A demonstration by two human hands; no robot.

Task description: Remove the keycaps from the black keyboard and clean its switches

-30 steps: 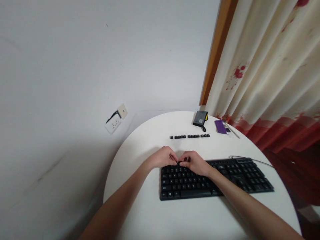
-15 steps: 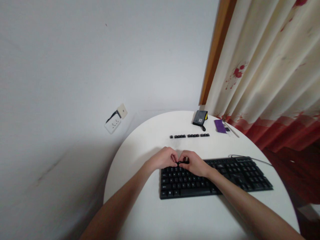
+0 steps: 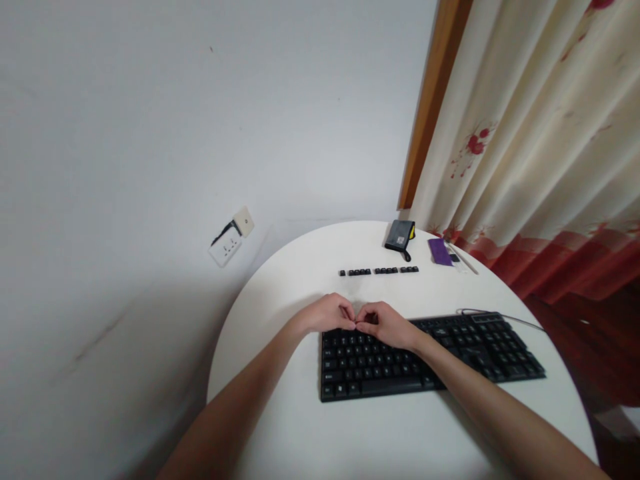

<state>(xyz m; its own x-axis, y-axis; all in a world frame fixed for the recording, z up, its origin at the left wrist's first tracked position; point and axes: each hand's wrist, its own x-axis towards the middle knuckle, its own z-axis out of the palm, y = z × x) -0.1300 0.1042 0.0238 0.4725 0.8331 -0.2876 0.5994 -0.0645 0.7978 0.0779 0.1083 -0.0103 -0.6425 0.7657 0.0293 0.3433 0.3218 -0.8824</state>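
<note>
Left grip [image 3: 327,313] and right grip [image 3: 387,325]: fingertips curled in and pressed together over the keyboard's [image 3: 450,353] far left corner. Anything between them is hidden, as are the keys beneath. Right forearm covers a strip of mid-keyboard. Key legends too small to read; same for the row of loose keycaps [image 3: 379,271]. Label on the dark pouch [image 3: 399,235] illegible. Purple item [image 3: 441,252] too small to identify. Cable [image 3: 520,321] leaves the worktop [image 3: 390,433], end unseen. Both forearms and the worktop's near rim are cut by the bottom edge.

blk keyboard [image 3: 425,360], wht table [image 3: 380,433]
</note>
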